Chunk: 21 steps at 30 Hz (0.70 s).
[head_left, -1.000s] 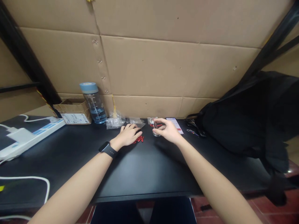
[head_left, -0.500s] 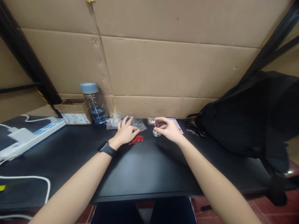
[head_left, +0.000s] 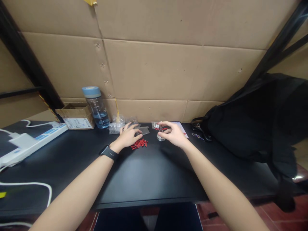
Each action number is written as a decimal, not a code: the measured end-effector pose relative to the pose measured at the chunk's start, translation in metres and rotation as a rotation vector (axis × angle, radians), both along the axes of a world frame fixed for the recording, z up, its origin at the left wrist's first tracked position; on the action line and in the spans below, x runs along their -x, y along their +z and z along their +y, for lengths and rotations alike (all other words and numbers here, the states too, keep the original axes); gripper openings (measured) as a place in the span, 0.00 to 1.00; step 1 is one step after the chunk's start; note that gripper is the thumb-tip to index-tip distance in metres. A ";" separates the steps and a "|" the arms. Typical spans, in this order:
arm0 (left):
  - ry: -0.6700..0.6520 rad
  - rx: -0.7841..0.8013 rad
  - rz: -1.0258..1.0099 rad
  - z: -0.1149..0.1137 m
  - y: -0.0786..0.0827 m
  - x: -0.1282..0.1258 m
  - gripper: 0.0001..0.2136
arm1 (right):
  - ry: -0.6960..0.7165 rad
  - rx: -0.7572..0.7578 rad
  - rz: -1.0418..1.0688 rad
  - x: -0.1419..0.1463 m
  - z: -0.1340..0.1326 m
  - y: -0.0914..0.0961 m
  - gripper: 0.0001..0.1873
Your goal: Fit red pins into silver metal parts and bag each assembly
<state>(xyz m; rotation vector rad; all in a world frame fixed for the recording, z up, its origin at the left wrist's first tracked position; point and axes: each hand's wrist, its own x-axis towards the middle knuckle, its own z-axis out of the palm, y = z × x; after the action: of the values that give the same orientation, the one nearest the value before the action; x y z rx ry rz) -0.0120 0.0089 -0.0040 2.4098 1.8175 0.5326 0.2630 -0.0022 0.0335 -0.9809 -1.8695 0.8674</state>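
On the black worktop (head_left: pixel 149 173), the loose heap of small red pins (head_left: pixel 139 144) lies just beside our left hand (head_left: pixel 128 136), whose fingers spread flat on a clear plastic bag (head_left: pixel 143 130) behind the heap. Right of the heap, our right hand (head_left: pixel 175 134) pinches an upright small silver metal cylinder (head_left: pixel 160 138).
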 end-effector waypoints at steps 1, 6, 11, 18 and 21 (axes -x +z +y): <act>-0.005 0.001 -0.016 0.001 0.000 0.001 0.17 | 0.009 0.004 0.002 0.001 0.000 -0.001 0.25; -0.022 -0.112 -0.134 -0.001 0.006 0.000 0.17 | -0.007 -0.008 0.004 0.001 -0.002 0.002 0.25; -0.151 -0.273 -0.326 -0.021 0.031 -0.007 0.10 | -0.048 -0.040 0.015 -0.008 -0.002 0.013 0.24; -0.729 0.223 -0.272 -0.069 0.043 -0.027 0.12 | -0.042 -0.055 -0.014 -0.021 -0.008 0.026 0.26; -0.811 0.247 -0.191 -0.079 0.033 -0.040 0.14 | 0.034 -0.056 -0.072 -0.025 -0.018 0.037 0.26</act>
<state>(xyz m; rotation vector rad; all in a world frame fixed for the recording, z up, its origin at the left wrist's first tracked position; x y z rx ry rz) 0.0283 -0.0704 0.0290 2.5150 0.6693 0.3925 0.2880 -0.0199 0.0705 -0.9597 -1.9656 0.8041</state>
